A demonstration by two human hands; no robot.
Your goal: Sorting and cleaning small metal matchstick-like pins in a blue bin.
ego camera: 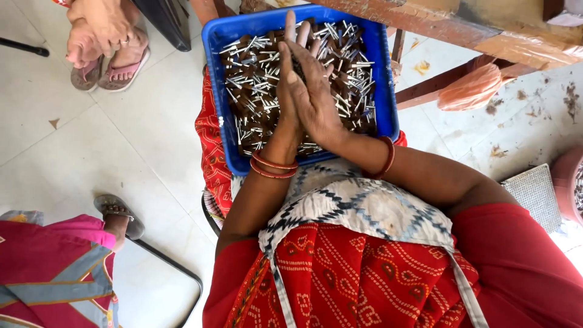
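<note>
A blue plastic tray point(388, 91) rests on my lap, filled with several small brown pieces with shiny metal pins point(252, 91). My left hand point(286, 100) and my right hand point(316, 97) are pressed palm to palm above the middle of the tray, fingers pointing away from me. A small dark bunch of the brown pieces point(297, 62) shows between the palms; most of it is hidden. Red bangles ring both wrists.
Another person's sandalled feet point(109, 61) stand at the top left, and a third person's sandalled foot point(118, 215) and pink garment are at the lower left. A wooden frame point(449, 24) and an orange bundle point(470, 88) lie to the right, with a pink tub point(568, 182) at the right edge.
</note>
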